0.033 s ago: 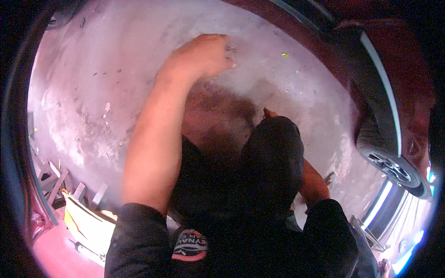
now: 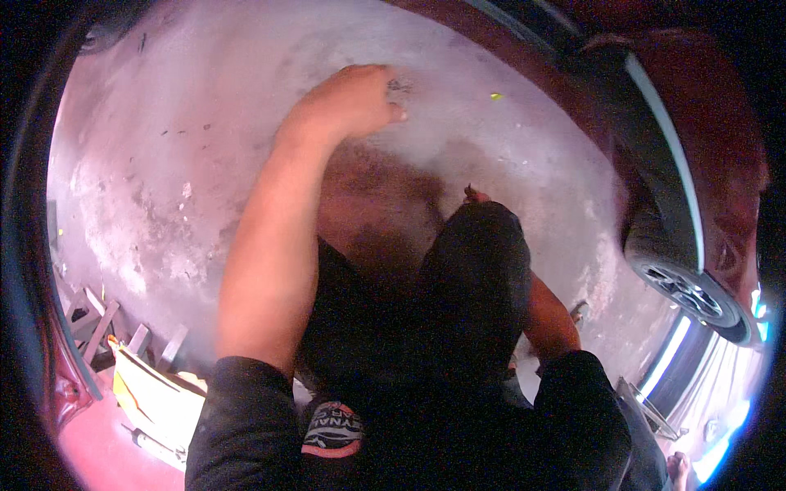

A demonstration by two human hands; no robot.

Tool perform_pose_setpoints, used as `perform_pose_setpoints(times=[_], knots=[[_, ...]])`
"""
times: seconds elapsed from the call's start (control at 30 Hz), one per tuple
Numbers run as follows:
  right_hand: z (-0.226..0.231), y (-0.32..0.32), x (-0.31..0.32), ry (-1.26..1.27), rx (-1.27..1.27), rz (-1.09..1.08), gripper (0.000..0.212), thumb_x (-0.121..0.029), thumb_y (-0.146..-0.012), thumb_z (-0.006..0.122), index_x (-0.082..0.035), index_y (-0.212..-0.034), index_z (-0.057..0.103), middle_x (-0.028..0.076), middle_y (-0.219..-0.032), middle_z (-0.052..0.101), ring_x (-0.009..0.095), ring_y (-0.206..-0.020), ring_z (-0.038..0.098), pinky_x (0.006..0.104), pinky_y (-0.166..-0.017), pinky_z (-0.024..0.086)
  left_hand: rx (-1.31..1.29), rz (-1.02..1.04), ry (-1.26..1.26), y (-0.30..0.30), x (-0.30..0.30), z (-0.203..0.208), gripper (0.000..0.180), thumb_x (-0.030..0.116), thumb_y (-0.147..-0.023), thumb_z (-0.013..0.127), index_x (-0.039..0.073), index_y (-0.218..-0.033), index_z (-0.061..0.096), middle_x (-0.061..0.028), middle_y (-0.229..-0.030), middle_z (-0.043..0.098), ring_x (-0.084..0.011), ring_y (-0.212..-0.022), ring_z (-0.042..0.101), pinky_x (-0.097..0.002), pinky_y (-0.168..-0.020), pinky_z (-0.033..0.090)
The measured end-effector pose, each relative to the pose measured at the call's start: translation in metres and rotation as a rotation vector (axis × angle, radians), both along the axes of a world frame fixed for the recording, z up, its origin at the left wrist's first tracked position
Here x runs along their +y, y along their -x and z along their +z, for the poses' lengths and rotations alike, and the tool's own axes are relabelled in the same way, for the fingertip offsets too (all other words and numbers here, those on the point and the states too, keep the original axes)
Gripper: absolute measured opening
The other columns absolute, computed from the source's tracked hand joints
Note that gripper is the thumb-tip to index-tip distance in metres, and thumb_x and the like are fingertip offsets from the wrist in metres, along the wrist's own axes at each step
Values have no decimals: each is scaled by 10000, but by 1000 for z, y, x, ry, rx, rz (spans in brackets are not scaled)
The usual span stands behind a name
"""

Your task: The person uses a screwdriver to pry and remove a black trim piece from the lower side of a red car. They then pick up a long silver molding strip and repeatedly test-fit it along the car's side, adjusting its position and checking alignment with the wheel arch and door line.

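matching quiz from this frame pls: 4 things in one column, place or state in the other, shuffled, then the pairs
Things:
1. left hand
2. car wheel
3. yellow speck
4. metal bars

Places or states:
A. at the right edge, under the dark red car body
B. stacked at the lower left
C. closed in a fist, pressed on the concrete floor
D. lying on the floor just right of the fist

Pairs: 1-C, 2-A, 3-D, 4-B

The right hand is hidden behind the dark knee.
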State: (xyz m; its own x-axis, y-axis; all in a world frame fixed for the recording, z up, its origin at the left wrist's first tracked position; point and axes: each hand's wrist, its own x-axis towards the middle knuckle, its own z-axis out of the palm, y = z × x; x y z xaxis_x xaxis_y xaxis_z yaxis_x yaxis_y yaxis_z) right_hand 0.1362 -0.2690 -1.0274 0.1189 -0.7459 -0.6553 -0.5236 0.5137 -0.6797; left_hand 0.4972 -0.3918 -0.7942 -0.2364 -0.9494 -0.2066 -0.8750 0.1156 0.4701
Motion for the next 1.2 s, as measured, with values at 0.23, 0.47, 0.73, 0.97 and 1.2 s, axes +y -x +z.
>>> perform_pose_setpoints(times=[0.23,0.47,0.73,0.97,1.2], knots=[[154,-5,-84,574,95,-8,300,-140,-944,625,7,-1204,652,46,-960,690,119,-827,624,267,-760,508,69,249,-307,17,51,-27,455,311,-861,669,17,-1204,617,-240,-1098,667,-415,-1058,627,-492,-929,498],[303,-50,-83,659,139,273,358,-245,-968,588,-10,-1235,626,76,-1059,684,164,-960,622,309,-898,486,203,362,-366,28,199,35,275,258,-846,602,38,-957,723,-204,-965,702,-387,-872,673,-491,-793,532],[422,-198,-50,-72,-393,45,237,-131,-1008,499,-13,-1206,552,80,-1092,602,192,-914,559,362,-822,478,1057,763,-551,48,237,173,837,503,-806,731,-58,-1373,478,-272,-1350,540,-349,-1273,524,-398,-1063,420],[422,-326,-35,-335,-307,238,415,-237,-999,570,20,-1313,478,142,-1207,572,227,-1055,567,368,-894,482,1407,1605,-323,17,218,187,161,174,-930,633,31,-944,561,-92,-802,662,-201,-679,658,-334,-592,530],[346,-179,6,-342,50,689,486,-206,-974,597,64,-1351,450,182,-1337,546,283,-1229,524,369,-1033,401,1144,2466,-98,-71,406,154,360,370,-990,548,42,-1134,510,-130,-850,685,-212,-519,652,-322,-419,510]])
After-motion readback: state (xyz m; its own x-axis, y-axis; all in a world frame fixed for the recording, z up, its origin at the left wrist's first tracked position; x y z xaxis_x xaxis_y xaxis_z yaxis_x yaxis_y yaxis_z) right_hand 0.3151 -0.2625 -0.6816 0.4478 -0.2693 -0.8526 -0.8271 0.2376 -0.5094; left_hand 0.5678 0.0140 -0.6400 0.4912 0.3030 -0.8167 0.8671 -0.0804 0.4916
